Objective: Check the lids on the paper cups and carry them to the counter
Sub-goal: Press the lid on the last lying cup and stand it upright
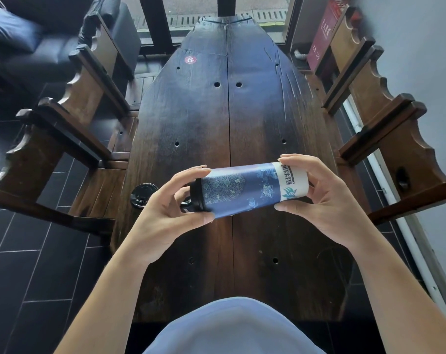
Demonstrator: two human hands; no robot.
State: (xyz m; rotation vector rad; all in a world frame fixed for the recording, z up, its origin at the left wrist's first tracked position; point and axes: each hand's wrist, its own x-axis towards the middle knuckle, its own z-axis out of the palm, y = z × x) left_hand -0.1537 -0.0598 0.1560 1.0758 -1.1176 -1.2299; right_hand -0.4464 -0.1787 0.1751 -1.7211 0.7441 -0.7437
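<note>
A tall paper cup [245, 190] with a blue floral print and a white base lies sideways in the air above the dark wooden table [229, 118]. Its black lid [197, 198] points left. My left hand [165, 213] grips the lid end, thumb under the cup and fingers over the rim. My right hand [319, 198] holds the white base end between thumb and fingers. A second black lid [141, 194], on what may be another cup, shows at the table's left edge, partly hidden behind my left hand.
Heavy carved wooden chairs flank the table on the left [63, 129] and on the right [385, 129]. A round red number sticker [190, 60] sits near the table's far end. Dark floor tiles [25, 251] lie to the left, a window frame beyond.
</note>
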